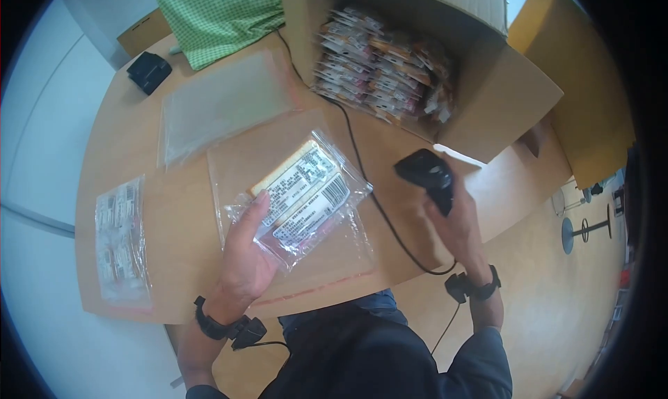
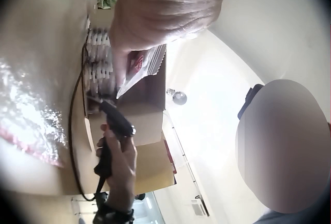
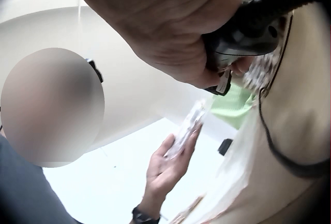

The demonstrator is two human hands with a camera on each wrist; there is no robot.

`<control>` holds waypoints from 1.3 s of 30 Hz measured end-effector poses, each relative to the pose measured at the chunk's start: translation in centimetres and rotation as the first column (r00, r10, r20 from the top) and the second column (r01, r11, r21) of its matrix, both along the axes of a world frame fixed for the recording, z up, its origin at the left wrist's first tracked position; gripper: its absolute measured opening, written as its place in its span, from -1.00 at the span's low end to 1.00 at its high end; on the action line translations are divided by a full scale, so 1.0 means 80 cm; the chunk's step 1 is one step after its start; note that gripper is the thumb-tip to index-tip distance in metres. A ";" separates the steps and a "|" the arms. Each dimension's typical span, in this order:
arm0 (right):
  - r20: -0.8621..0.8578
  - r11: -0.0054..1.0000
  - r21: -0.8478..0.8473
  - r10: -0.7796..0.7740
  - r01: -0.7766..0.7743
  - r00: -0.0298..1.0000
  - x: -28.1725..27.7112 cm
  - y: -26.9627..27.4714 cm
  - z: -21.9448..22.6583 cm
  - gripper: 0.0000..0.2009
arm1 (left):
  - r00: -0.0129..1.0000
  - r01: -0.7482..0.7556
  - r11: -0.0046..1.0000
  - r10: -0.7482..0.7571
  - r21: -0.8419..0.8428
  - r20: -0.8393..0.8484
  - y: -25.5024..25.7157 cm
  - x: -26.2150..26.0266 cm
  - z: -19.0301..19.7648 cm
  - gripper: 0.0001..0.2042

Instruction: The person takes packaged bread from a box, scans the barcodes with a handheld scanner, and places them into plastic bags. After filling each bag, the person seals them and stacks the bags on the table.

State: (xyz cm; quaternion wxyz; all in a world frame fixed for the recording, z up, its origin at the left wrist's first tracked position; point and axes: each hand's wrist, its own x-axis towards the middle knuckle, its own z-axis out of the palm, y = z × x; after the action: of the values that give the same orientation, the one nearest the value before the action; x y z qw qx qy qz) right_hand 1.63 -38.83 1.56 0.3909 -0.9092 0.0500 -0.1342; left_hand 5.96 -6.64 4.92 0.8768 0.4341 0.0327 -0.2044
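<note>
My left hand [image 1: 249, 254] grips a clear plastic packet [image 1: 306, 193] above the table, thumb over its near left edge. Two white printed labels face up on it, one with a barcode. In the right wrist view the packet [image 3: 187, 129] appears edge-on between thumb and fingers. My right hand [image 1: 459, 225] holds a black barcode scanner [image 1: 428, 173] by its handle, to the right of the packet. The left wrist view shows the fingers wrapped round the scanner [image 2: 116, 120]. A black cable runs from the handle across the table.
An open cardboard box [image 1: 487, 113] full of small packets [image 1: 379, 65] stands at the back. Clear plastic bags [image 1: 223, 99] lie stacked at back left, another labelled packet [image 1: 120, 239] at far left. A green checked cloth [image 1: 219, 16] and a black device [image 1: 149, 72] sit behind.
</note>
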 end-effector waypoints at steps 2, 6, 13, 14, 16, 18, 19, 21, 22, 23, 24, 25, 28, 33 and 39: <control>-0.048 0.999 0.025 -0.019 0.021 0.999 0.012 -0.022 -0.007 -0.26 | 0.997 0.013 0.992 -0.022 -0.128 -0.070 0.003 -0.006 -0.003 -0.47; -0.030 0.952 -0.281 -0.136 0.123 0.990 0.018 -0.031 -0.016 -0.22 | 0.998 0.000 0.994 -0.007 -0.113 -0.059 0.006 -0.013 -0.015 -0.45; 0.209 0.921 -0.044 0.387 -0.387 0.898 -0.038 0.094 0.035 0.05 | 0.979 0.090 0.978 -0.122 0.190 0.164 -0.041 -0.046 -0.034 -0.31; 0.199 0.884 -0.019 0.462 -0.467 0.864 -0.035 0.109 0.028 0.08 | 0.923 0.043 0.985 -0.104 0.168 0.370 -0.062 -0.057 -0.030 -0.34; 0.275 0.876 0.066 0.444 -0.478 0.853 -0.025 0.122 0.013 -0.14 | 0.825 -0.002 0.991 -0.074 0.135 0.560 -0.065 -0.060 -0.019 -0.37; 0.232 0.895 0.198 0.352 -0.398 0.907 -0.034 0.097 -0.007 -0.33 | 0.573 -0.011 0.900 -0.351 0.435 0.741 -0.036 -0.046 -0.009 -0.33; 0.203 0.898 0.261 0.307 -0.353 0.930 -0.035 0.093 -0.007 -0.42 | 0.471 -0.044 0.854 -0.439 0.518 0.765 -0.021 -0.038 -0.006 -0.32; 0.186 0.838 0.495 0.156 -0.230 0.970 -0.034 0.092 0.005 -0.61 | 0.218 -0.306 0.603 -0.709 0.737 0.671 0.005 -0.026 -0.010 -0.30; 0.180 0.744 0.650 0.045 -0.153 0.983 -0.033 0.093 0.012 -0.70 | 0.218 -0.305 0.604 -0.708 0.736 0.672 0.021 -0.019 -0.011 -0.30; 0.179 0.745 0.650 0.042 -0.150 0.983 -0.035 0.085 0.007 -0.70 | 0.262 -0.363 0.476 -0.773 0.801 0.578 0.038 -0.012 -0.012 -0.37; 0.176 0.809 0.565 0.076 -0.164 0.982 -0.039 0.072 -0.002 -0.68 | 0.312 -0.412 0.335 -0.822 0.847 0.476 0.049 -0.007 -0.015 -0.44; 0.168 0.862 0.474 0.110 -0.178 0.980 -0.044 0.065 -0.009 -0.65 | 0.309 -0.410 0.335 -0.824 0.848 0.475 0.054 -0.003 -0.021 -0.44; 0.103 0.855 0.484 0.155 -0.186 0.982 -0.053 0.062 -0.015 -0.59 | 0.251 -0.485 0.269 -0.869 0.832 0.427 0.059 0.008 -0.048 -0.56; 0.152 0.845 0.477 0.190 -0.240 0.970 -0.060 0.062 -0.019 -0.50 | 0.313 -0.426 0.246 -0.863 0.870 0.397 0.039 0.008 -0.060 -0.77; 0.256 0.858 0.413 0.213 -0.306 0.943 -0.055 0.066 -0.006 -0.57 | 0.394 -0.292 0.315 -0.821 0.903 0.413 0.033 0.003 -0.046 -0.85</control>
State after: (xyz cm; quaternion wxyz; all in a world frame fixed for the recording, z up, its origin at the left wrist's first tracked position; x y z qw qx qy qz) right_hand -2.80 -33.52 1.09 0.6069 -0.7747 -0.0840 -0.1562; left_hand 6.20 -3.99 1.25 0.2899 0.8640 -0.4050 -0.0739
